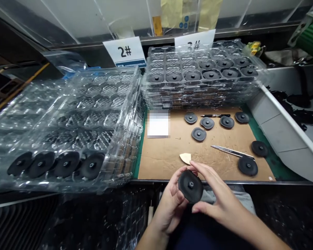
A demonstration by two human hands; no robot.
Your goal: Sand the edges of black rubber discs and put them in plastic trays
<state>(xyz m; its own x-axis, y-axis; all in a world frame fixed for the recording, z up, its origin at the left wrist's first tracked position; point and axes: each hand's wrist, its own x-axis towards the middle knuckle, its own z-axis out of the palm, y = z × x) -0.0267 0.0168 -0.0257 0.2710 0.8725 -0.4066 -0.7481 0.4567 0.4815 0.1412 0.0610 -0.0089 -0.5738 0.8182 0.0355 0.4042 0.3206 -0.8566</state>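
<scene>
Head view: one black disc (190, 189), by the cardboard's (169, 156) near edge.
Left hand (170, 203): closed on the disc's left side, holding it.
Right hand (220, 192): curved wide around the disc's right; contact unclear.

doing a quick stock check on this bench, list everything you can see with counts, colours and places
held disc: 1, black, front centre
loose discs: 7, black, right half of work surface
left tray discs: 4, black, near row
back tray discs: at least 9, black
tray stacks: at least 2, clear, left and back
cardboard: 1, brown, centre
pen: 1, black, far cardboard
pointed tool: 1, silver, right cardboard
wedge: 1, cream, near cardboard
signs: 2, white, back
bin: 1, whitish, right, dark parts inside
left hand: 1, bare, holding disc
right hand: 1, bare, beside disc
Other background items: too unclear to list
</scene>
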